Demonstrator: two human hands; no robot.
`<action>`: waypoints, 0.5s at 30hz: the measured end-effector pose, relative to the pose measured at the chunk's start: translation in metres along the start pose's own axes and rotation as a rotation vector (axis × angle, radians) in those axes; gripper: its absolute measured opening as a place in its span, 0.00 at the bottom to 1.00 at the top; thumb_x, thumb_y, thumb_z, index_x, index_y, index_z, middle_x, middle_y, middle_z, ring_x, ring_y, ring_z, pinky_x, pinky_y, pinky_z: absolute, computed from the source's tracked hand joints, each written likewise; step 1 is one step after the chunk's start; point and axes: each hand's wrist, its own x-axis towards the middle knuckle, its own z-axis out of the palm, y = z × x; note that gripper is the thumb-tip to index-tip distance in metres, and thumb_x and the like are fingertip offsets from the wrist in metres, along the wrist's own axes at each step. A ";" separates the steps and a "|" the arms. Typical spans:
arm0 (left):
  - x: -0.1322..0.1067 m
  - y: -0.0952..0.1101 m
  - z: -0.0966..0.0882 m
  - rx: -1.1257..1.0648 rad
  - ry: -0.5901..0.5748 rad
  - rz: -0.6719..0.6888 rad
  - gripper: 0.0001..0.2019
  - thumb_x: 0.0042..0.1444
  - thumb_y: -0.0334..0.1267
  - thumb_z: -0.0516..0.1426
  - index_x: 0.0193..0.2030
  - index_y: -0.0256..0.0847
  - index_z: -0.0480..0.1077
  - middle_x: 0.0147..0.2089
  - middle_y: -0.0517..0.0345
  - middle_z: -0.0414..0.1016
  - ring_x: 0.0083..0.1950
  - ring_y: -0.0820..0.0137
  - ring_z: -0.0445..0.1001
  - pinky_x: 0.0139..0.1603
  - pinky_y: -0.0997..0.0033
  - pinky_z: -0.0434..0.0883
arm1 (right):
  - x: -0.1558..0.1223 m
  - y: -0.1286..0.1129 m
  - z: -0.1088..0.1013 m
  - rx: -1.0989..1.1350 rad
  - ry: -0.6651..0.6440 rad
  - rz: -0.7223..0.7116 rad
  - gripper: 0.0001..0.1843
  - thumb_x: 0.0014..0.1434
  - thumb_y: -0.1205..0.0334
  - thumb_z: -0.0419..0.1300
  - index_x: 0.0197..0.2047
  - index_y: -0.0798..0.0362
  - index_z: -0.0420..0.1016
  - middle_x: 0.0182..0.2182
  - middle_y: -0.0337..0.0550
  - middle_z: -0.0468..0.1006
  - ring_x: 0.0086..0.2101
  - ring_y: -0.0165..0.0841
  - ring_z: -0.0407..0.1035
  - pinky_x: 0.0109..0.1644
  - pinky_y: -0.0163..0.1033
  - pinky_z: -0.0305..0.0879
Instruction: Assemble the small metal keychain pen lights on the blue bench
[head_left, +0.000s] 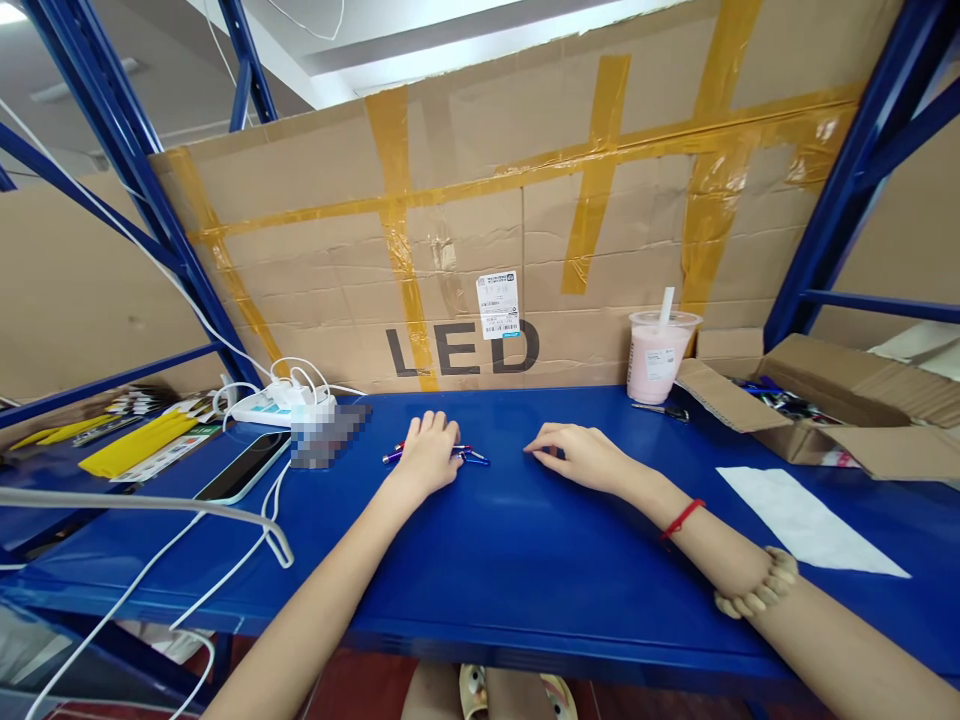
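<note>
My left hand (431, 452) lies on the blue shelf table (495, 560), fingers curled over a small pile of pen-like sticks (471, 456) with blue, purple and red parts. Whether it grips one is hidden. My right hand (579, 456) rests a little to the right, fingers bent with the tips pinched together on the table; nothing clear shows between them. A red string and a bead bracelet (754, 590) are on my right forearm.
A pink drink cup with straw (658, 355) stands at the back, a pen (661, 409) beside it. An open cardboard box (810, 400) with items is at right, white paper (806, 520) in front. At left: phone (244, 467), power strip (281, 405), white cables, yellow packets (139, 443).
</note>
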 end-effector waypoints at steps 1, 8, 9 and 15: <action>-0.001 -0.004 -0.001 0.010 -0.024 -0.069 0.16 0.53 0.39 0.57 0.48 0.35 0.67 0.51 0.43 0.63 0.54 0.54 0.58 0.52 0.58 0.54 | 0.000 0.000 0.000 -0.002 -0.006 0.002 0.14 0.61 0.61 0.50 0.44 0.46 0.75 0.42 0.39 0.73 0.37 0.28 0.68 0.34 0.33 0.59; 0.005 -0.026 -0.002 0.032 0.014 -0.192 0.30 0.53 0.40 0.59 0.62 0.35 0.56 0.61 0.39 0.54 0.63 0.53 0.50 0.58 0.57 0.51 | -0.002 -0.002 -0.005 -0.025 -0.024 -0.010 0.14 0.61 0.61 0.50 0.45 0.47 0.75 0.42 0.39 0.73 0.38 0.29 0.68 0.36 0.34 0.60; 0.006 -0.025 -0.005 -0.014 0.071 -0.159 0.29 0.54 0.42 0.59 0.60 0.37 0.58 0.60 0.42 0.56 0.62 0.54 0.52 0.57 0.58 0.52 | -0.003 -0.001 -0.007 -0.035 -0.015 -0.021 0.14 0.61 0.62 0.50 0.45 0.48 0.75 0.42 0.39 0.73 0.39 0.30 0.68 0.36 0.34 0.60; -0.046 0.009 -0.036 -0.361 0.622 0.093 0.09 0.60 0.41 0.51 0.38 0.40 0.70 0.40 0.56 0.73 0.42 0.67 0.69 0.47 0.66 0.63 | -0.006 -0.003 -0.028 -0.004 0.394 -0.155 0.15 0.63 0.61 0.48 0.47 0.51 0.74 0.41 0.41 0.73 0.36 0.28 0.68 0.36 0.33 0.62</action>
